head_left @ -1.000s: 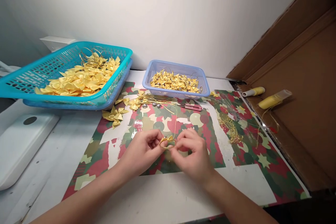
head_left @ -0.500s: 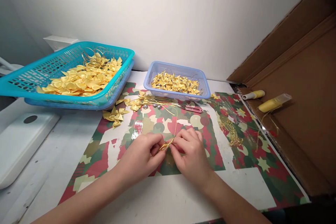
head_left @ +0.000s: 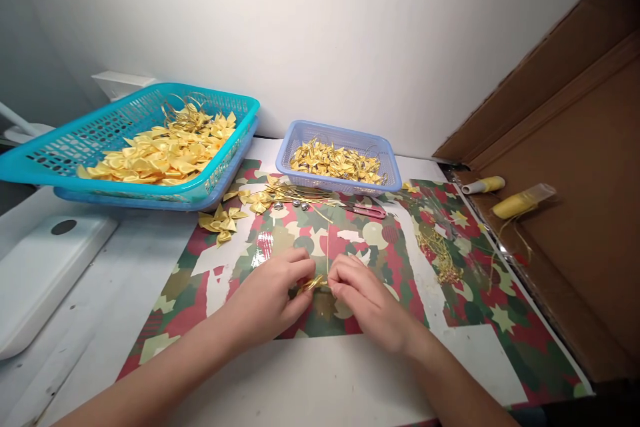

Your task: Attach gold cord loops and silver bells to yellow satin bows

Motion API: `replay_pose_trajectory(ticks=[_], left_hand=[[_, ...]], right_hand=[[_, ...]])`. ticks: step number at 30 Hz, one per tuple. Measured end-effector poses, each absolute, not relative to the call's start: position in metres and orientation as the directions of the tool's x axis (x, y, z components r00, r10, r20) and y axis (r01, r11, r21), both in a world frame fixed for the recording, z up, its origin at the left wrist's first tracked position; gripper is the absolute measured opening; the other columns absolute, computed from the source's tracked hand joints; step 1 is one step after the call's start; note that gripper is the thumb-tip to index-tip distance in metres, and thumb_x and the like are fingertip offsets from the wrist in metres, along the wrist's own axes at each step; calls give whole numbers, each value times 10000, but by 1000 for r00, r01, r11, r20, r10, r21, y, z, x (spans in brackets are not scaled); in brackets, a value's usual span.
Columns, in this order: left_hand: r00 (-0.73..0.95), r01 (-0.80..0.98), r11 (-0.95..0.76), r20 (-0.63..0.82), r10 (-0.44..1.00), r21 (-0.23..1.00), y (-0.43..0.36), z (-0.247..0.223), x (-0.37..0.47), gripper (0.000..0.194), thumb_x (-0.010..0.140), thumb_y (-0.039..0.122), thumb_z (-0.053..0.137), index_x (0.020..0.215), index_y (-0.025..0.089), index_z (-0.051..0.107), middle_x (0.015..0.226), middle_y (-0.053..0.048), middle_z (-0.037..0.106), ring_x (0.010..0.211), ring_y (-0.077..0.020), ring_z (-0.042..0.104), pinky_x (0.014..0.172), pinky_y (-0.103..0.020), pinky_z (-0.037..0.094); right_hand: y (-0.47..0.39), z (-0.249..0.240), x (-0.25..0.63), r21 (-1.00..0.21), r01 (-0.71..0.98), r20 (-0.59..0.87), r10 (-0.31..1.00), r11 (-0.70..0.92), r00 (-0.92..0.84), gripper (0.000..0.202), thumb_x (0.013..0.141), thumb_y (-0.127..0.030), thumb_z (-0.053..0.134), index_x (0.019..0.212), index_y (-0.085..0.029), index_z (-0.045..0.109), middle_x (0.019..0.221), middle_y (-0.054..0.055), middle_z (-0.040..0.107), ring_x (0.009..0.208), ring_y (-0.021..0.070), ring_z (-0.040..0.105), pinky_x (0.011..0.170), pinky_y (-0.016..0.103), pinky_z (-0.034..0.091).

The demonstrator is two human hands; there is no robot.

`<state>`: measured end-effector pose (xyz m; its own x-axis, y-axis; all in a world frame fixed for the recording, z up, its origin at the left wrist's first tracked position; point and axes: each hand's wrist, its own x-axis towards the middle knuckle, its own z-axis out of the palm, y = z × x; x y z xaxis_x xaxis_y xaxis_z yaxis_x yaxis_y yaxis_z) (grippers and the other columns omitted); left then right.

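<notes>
Between my hands is a small gold ribbon bow (head_left: 314, 283), partly covered by fingers. My left hand (head_left: 280, 290) pinches it from the left. A thin gold cord (head_left: 328, 243) rises from it, and my right hand (head_left: 363, 297) pinches the cord close to the bow's right end. Just beyond lie several gold cords (head_left: 300, 193), a few silver bells (head_left: 296, 203) and small pink-handled scissors (head_left: 369, 211). Loose yellow satin bows (head_left: 223, 223) rest left of them.
A turquoise basket (head_left: 210, 180) of yellow bows stands back left, stacked on a blue one. A smaller lilac basket (head_left: 343, 185) holds more bows. On the right are gold cord scraps (head_left: 443, 257), two yellow spools (head_left: 520, 201) and a cardboard wall (head_left: 575, 113). A white box (head_left: 50, 273) lies left.
My right hand has drawn its fingers together at the cord and turned slightly. The upright cord now stands straighter and shows less length. My left hand stays nearly in place on the bow.
</notes>
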<state>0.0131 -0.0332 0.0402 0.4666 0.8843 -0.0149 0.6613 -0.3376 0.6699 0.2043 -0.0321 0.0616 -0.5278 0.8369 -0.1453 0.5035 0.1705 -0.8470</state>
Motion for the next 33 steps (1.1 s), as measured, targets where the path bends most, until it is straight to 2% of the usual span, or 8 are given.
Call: replay_pose_trajectory(ticks=[5, 9, 14, 17, 21, 24, 28, 33], left_hand=[[351, 636, -155, -104, 930, 756, -28, 39, 10, 181, 845, 230, 452, 666, 206, 445, 689, 4, 508, 662, -172, 474, 569, -263, 337], [289, 532, 3, -185, 939, 847, -25, 42, 5, 221, 866, 292, 465, 662, 206, 454, 654, 19, 544, 604, -152, 468, 518, -243, 309], [241, 469, 80, -214, 947, 880, -22, 43, 2, 258, 850, 345, 507, 643, 206, 442, 630, 16, 584, 552, -137, 447, 494, -234, 303], [243, 416, 104, -220, 945, 904, -21, 42, 2, 254, 849, 362, 517, 656, 207, 461, 650, 4, 615, 601, -156, 505, 519, -239, 322], [264, 286, 126, -204, 943, 950, -19, 40, 1, 286, 863, 404, 512, 667, 201, 467, 664, 9, 581, 651, -165, 542, 574, -254, 356], [275, 204, 146, -199, 941, 968, -19, 40, 2, 290, 867, 417, 519, 684, 197, 470, 654, 21, 542, 630, -147, 507, 576, -247, 348], [235, 199, 126, -172, 957, 972, -20, 42, 2, 279, 877, 397, 521, 695, 195, 455, 683, 27, 513, 576, -116, 432, 558, -235, 344], [192, 288, 20, -78, 978, 958, -22, 43, 0, 290, 888, 380, 508, 677, 188, 460, 964, -21, 552, 660, -124, 516, 604, -253, 421]], right_hand=[[-23, 71, 228, -964, 257, -93, 816, 70, -571, 248, 897, -237, 384, 652, -210, 368, 730, 0, 411, 679, 148, 386, 610, 283, 346], [-16, 77, 250, -962, 224, 29, 875, 155, -483, 252, 887, -268, 397, 643, -212, 370, 711, 5, 390, 655, 158, 370, 597, 300, 331], [-12, 84, 271, -948, 203, 172, 934, 243, -313, 221, 862, -264, 436, 649, -211, 412, 724, 14, 370, 689, 176, 374, 623, 315, 320], [-13, 86, 277, -952, 133, 234, 937, 275, -259, 217, 832, -284, 493, 630, -212, 464, 777, 29, 418, 751, 190, 430, 680, 329, 370], [-14, 85, 276, -947, -62, 322, 920, 316, -225, 269, 809, -381, 591, 597, -225, 535, 864, 49, 526, 917, 241, 524, 877, 428, 424], [-12, 82, 274, -937, -140, 338, 930, 319, -142, 251, 807, -403, 620, 618, -243, 579, 848, 41, 576, 915, 243, 572, 886, 451, 448], [-5, 74, 275, -925, 127, 365, 930, 358, 40, 158, 835, -303, 618, 691, -241, 632, 851, 34, 627, 866, 208, 586, 810, 371, 456], [5, 66, 273, -782, 577, 389, 908, 236, 157, 120, 791, -284, 636, 699, -212, 608, 832, 49, 639, 857, 230, 564, 822, 386, 414]])
